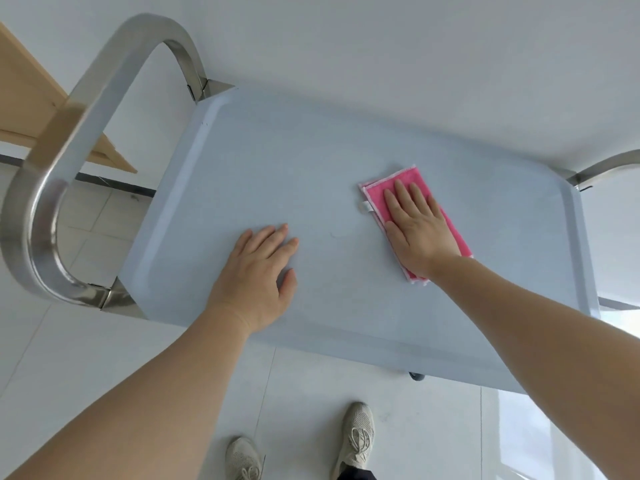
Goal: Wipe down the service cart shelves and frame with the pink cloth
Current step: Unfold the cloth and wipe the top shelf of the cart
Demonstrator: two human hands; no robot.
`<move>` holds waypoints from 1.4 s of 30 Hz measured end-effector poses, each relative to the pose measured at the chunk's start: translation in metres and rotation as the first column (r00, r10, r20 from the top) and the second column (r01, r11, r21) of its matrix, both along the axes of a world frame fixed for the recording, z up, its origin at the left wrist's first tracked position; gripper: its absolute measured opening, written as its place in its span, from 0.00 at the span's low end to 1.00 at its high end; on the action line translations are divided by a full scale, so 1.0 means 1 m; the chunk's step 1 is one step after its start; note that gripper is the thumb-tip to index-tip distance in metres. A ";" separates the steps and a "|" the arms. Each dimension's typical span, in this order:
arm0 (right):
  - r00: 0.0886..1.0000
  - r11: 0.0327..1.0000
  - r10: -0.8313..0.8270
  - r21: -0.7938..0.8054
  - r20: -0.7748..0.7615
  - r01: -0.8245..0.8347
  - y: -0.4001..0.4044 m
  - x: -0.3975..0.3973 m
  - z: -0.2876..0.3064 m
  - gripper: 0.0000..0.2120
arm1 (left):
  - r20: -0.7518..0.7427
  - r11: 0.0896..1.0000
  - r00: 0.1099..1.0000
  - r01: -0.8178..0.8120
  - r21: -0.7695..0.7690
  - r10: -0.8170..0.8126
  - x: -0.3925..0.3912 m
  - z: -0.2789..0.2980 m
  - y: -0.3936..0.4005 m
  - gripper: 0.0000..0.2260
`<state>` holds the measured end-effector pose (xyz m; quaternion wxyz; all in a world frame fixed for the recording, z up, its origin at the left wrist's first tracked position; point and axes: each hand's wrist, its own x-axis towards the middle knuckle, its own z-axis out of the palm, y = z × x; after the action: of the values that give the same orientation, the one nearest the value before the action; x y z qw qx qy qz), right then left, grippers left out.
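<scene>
Head-worn view, steeply down, close above cart top (pixel 311 161)

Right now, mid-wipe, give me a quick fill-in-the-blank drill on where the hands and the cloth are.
1. The right hand presses flat on the ____ cloth.
2. The cloth lies on the cart's top ____.
3. The left hand rests on the shelf holding ____.
4. The steel handle curves at the cart's ____ end.

Missing words: pink; shelf; nothing; left
</scene>
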<state>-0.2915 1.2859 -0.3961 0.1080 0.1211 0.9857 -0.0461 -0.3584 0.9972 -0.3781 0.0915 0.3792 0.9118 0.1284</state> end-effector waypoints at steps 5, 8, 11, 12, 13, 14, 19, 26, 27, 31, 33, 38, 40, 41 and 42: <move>1.000 0.999 -0.015 -0.027 0.016 0.016 -0.057 0.047 0.000 0.28 | -0.006 1.000 1.000 0.015 0.008 -0.015 -0.001 -0.002 0.000 0.22; 0.999 0.998 -0.041 -0.038 0.018 0.042 -0.088 0.071 0.000 0.27 | -0.018 1.000 1.000 0.025 0.010 -0.024 -0.001 -0.005 -0.001 0.22; 0.997 0.996 -0.068 -0.051 0.031 0.069 -0.111 0.084 0.003 0.27 | -0.019 1.000 0.999 0.029 -0.002 -0.029 -0.003 -0.005 -0.002 0.23; 0.996 0.995 -0.076 -0.057 0.037 0.078 -0.116 0.087 0.004 0.27 | -0.015 0.999 0.999 0.031 -0.006 -0.032 -0.002 -0.005 -0.002 0.23; 0.996 0.995 -0.080 -0.061 0.043 0.083 -0.121 0.090 0.005 0.27 | -0.015 0.999 0.999 0.033 -0.008 -0.034 -0.002 -0.005 -0.002 0.23; 0.996 0.995 -0.076 -0.065 0.052 0.079 -0.126 0.093 0.006 0.27 | -0.018 0.999 0.999 0.035 -0.008 -0.035 -0.001 -0.005 -0.002 0.23; 0.995 0.997 0.049 -0.070 0.085 -0.043 -0.125 0.096 0.010 0.29 | -0.008 0.999 0.999 0.033 -0.009 -0.033 -0.003 -0.004 -0.002 0.22; 0.981 0.982 0.187 0.002 0.058 -0.187 -0.106 0.091 0.019 0.27 | 0.044 0.998 0.998 0.053 0.034 -0.054 -0.014 0.008 -0.023 0.21; 0.978 0.979 0.203 -0.004 0.046 -0.203 -0.108 0.090 0.019 0.27 | 0.014 1.000 0.999 0.031 0.002 -0.031 -0.019 0.009 -0.032 0.22; 0.965 0.966 0.259 -0.005 0.042 -0.259 -0.106 0.083 0.016 0.28 | -0.026 0.994 1.000 -0.018 -0.112 0.015 -0.028 0.010 -0.059 0.27; 0.960 0.961 0.277 -0.005 0.049 -0.277 -0.105 0.074 0.014 0.28 | -0.016 0.991 1.000 -0.026 -0.130 0.024 -0.027 0.008 -0.060 0.27; 0.968 0.968 0.250 -0.001 0.024 -0.250 -0.097 0.027 0.010 0.29 | -0.028 0.985 0.996 -0.085 -0.148 0.081 -0.026 0.005 -0.061 0.27; 0.977 0.977 0.212 0.001 0.013 -0.212 -0.087 0.002 0.008 0.30 | -0.027 0.982 0.995 -0.095 -0.161 0.092 -0.028 0.004 -0.061 0.28; 0.981 0.981 0.195 0.001 0.006 -0.195 -0.081 -0.011 0.007 0.30 | -0.023 0.982 0.996 -0.091 -0.163 0.089 -0.028 0.003 -0.061 0.28; 0.984 0.984 0.179 0.004 0.000 -0.179 -0.074 -0.023 0.006 0.31 | -0.020 0.983 0.996 -0.089 -0.162 0.087 -0.029 0.003 -0.062 0.28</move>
<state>-0.3144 1.2121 -0.3900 0.1111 0.0320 0.9927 -0.0343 -0.3870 0.9355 -0.3750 0.1104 0.3305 0.9357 0.0551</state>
